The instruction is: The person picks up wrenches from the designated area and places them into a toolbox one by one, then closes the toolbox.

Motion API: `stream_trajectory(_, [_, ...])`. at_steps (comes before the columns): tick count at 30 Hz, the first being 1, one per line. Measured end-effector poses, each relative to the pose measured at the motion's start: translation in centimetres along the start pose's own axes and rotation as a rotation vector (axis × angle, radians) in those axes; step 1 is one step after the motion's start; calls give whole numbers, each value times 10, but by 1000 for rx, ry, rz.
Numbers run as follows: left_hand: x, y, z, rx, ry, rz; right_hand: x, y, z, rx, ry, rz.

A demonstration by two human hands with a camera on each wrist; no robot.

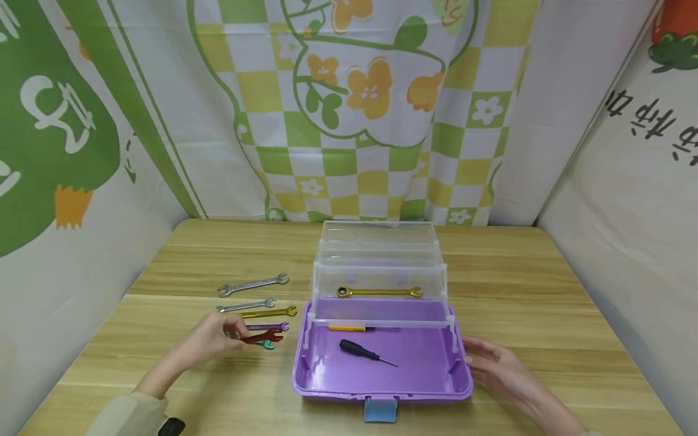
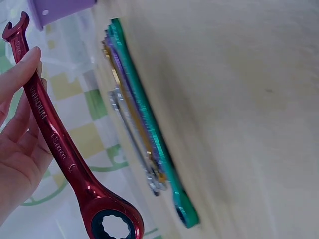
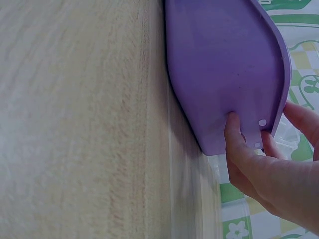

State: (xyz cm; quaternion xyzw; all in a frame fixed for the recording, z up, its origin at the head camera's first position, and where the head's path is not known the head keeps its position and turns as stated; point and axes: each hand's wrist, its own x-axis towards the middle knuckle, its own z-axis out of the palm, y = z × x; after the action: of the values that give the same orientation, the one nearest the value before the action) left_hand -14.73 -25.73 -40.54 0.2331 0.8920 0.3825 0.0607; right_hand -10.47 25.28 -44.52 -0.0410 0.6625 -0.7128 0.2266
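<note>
Red wrench (image 2: 55, 122), glossy metal with a ringed end, sits pinched between thumb and fingers of the left hand (image 1: 215, 335), jutting toward three o'clock! Green wrench (image 2: 144, 112) beneath it on the wood-grain counter (image 1: 545, 290); purple wrench (image 1: 268, 327), gold wrench (image 1: 272, 313) and silver wrenches (image 1: 253, 284) line up toward twelve. At three, smooth purple plastic toolbox (image 1: 382, 387), clear trays (image 1: 376, 254) rising at twelve, black screwdriver (image 1: 357, 349) inside; right hand (image 1: 501, 366), fingers extended, touches its side.

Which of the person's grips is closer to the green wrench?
The left grip. It holds the red wrench close to the green wrench; the right grip is across the purple toolbox, touching its right side.
</note>
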Motion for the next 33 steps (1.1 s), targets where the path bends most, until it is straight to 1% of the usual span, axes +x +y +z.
stream_trajectory(4, [5, 8, -2, -5, 7, 25, 0, 0, 0, -17, 3, 5])
stream_trajectory(11, [17, 27, -6, 9, 18, 19, 0, 1, 0, 6, 1, -4])
stream_trajectory(17, [31, 40, -7, 33, 0, 56, 0, 2, -1, 58, -24, -26])
stream_trajectory(24, [50, 53, -4, 69, -8, 93, 0, 2, -1, 70, -46, -33])
stream_trajectory(30, [64, 67, -1, 80, -35, 91, 0, 2, -1, 101, -70, -60])
stream_trajectory(33, [70, 74, 0, 94, -41, 92, 0, 3, -1, 103, -66, -67])
